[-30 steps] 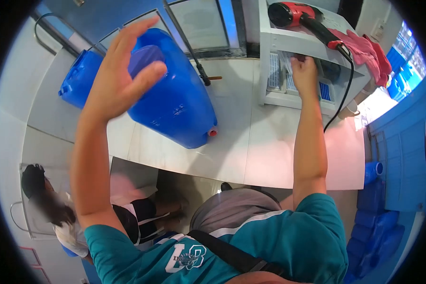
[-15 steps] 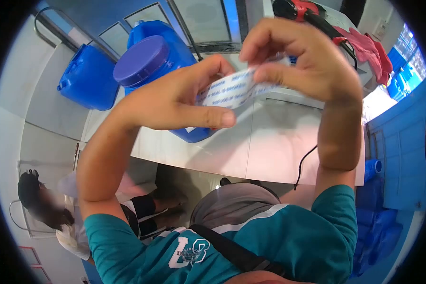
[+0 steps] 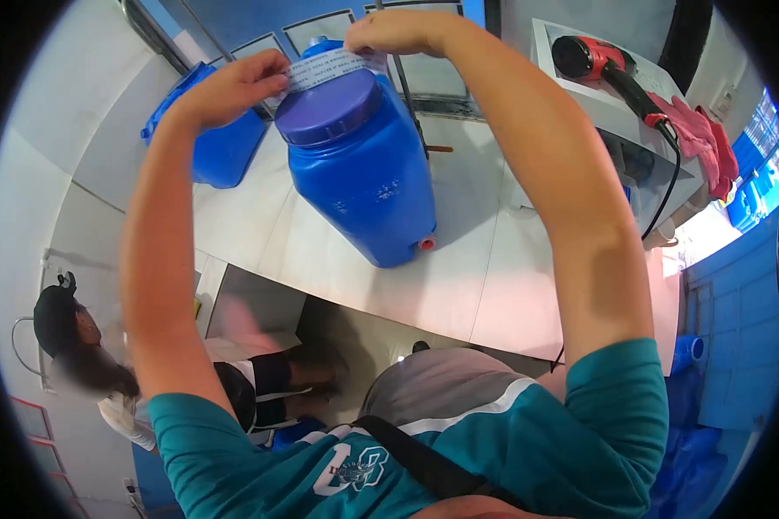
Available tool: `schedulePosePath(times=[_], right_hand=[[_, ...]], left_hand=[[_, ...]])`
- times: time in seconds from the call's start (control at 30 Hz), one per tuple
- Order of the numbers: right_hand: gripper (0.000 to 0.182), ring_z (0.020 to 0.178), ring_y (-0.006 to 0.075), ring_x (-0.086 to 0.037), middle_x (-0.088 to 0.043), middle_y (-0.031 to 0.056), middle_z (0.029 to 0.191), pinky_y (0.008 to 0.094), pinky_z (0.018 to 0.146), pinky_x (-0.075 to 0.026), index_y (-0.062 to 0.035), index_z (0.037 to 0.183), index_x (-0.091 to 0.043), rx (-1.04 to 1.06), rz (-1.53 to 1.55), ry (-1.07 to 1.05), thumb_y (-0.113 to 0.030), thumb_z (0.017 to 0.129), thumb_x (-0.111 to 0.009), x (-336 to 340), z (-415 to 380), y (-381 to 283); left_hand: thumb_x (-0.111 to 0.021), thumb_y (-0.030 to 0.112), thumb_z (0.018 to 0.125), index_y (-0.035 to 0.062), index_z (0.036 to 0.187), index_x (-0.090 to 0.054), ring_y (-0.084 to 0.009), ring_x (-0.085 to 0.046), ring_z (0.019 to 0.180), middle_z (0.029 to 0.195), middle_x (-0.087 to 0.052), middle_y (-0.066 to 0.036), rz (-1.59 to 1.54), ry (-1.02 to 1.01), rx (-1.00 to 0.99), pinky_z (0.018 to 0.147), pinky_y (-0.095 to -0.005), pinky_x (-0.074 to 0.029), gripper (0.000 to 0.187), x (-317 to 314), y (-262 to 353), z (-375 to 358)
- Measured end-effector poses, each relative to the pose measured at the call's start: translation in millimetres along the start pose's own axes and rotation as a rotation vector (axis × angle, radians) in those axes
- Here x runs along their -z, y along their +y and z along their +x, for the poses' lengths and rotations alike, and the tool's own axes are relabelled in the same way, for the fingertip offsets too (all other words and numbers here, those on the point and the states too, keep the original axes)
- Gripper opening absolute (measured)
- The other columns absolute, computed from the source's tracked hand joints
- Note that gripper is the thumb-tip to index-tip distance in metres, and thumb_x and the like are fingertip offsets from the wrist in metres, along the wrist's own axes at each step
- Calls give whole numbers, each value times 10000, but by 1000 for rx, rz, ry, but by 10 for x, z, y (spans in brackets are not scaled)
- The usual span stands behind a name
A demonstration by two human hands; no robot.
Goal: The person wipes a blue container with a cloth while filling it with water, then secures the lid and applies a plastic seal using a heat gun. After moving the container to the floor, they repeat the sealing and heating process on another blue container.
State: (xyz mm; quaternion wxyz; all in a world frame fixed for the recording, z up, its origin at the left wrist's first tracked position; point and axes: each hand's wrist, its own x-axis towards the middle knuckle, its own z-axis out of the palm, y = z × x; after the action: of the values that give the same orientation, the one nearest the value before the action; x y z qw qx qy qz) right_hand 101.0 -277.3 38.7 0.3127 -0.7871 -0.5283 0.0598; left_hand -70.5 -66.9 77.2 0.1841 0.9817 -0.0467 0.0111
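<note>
A clear plastic seal band with rows of blue print is stretched between my hands at the far side of a purple screw lid. My left hand pinches the band's left end between thumb and fingers. Its right end is gripped by my right hand, whose fingertips are partly hidden. The lid tops a large blue jug, which stands upright on the white counter and has a small red-rimmed spout low at its front.
Another blue container stands behind my left forearm. At the right, a red and black hair dryer and pink gloves lie on a white unit, the dryer's cord hanging down. A person sits at the lower left.
Both hands have moved away from me and up, carrying the band from in front of the jug to its lid. The band is now spread wider, and the jug's front shows.
</note>
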Motion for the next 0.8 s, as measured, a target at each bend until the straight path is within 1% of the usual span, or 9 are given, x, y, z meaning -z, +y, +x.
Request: schedulePosePath(times=[0.1, 0.2, 0.27, 0.37, 0.43, 0.57, 0.63, 0.73, 0.8], right_hand=[[425, 1105, 194, -585, -696, 118, 1144, 365, 1023, -397, -99, 1125, -749, -104, 273, -39, -410, 851, -652, -9, -73, -19], [393, 1117, 185, -577, -693, 92, 1159, 352, 1041, -378, -124, 1113, -754, -7, 375, -167, -424, 880, -655, 113, -217, -75], [424, 1113, 178, -571, -689, 79, 1156, 351, 1027, -386, -127, 1150, -733, -13, 316, -186, -470, 915, -648, 228, -373, -239], [362, 1060, 273, -650, -707, 148, 1132, 383, 955, -476, -32, 1164, -669, 161, -38, -408, -332, 975, -597, 410, -652, -556], [381, 1053, 243, -646, -705, 130, 1148, 363, 943, -479, -53, 1156, -699, 87, -176, -342, -372, 959, -630, 404, -743, -675], [399, 1060, 250, -646, -704, 137, 1165, 362, 942, -481, -57, 1161, -711, 178, -161, -443, -393, 959, -635, 428, -683, -517], [415, 1063, 251, -648, -705, 136, 1164, 367, 942, -484, -58, 1171, -706, 213, -79, -470, -410, 964, -636, 457, -721, -507], [437, 1078, 262, -647, -705, 139, 1170, 375, 951, -484, -49, 1182, -702, 194, -160, -357, -425, 970, -631, 407, -726, -556], [441, 1082, 262, -646, -704, 143, 1168, 377, 955, -483, -45, 1190, -699, 190, -174, -408, -421, 972, -629, 438, -751, -683]], left_hand=[[-558, 274, 1045, 66, 1145, -578, -103, -521, 992, 1005, -602, -3, -187, -60, 28, 940, -296, -421, 232, 27, 18, -48], [-566, 253, 1040, 64, 1109, -562, -94, -498, 989, 986, -567, 11, -332, -159, 8, 930, -288, -421, 201, 11, 252, -267], [-582, 236, 1030, 63, 1088, -558, -96, -493, 999, 981, -565, 14, -379, -218, 8, 930, -286, -422, 184, -10, 427, -417], [-605, 187, 1007, 56, 1076, -560, -109, -505, 1027, 1004, -577, 15, -65, -146, 31, 945, -277, -424, 156, -44, 556, -574], [-600, 146, 999, 43, 1116, -568, -112, -518, 1043, 1042, -589, 11, 168, -39, -197, 963, -270, -420, 159, -57, 545, -659], [-622, 198, 997, 54, 1162, -597, -134, -553, 997, 1073, -642, -38, -33, 23, -96, 919, -290, -443, 220, -118, 471, -716], [-623, 179, 991, 41, 1167, -596, -147, -556, 982, 1070, -642, -52, -153, -93, -41, 924, -287, -438, 225, -89, 441, -707], [-619, 185, 994, 35, 1170, -593, -146, -553, 983, 1082, -632, -53, -277, -146, -3, 946, -294, -431, 233, -54, 337, -649], [-603, 156, 990, 37, 1175, -586, -137, -534, 1045, 1120, -601, -35, -76, -126, -40, 970, -284, -419, 221, -71, 413, -635]])
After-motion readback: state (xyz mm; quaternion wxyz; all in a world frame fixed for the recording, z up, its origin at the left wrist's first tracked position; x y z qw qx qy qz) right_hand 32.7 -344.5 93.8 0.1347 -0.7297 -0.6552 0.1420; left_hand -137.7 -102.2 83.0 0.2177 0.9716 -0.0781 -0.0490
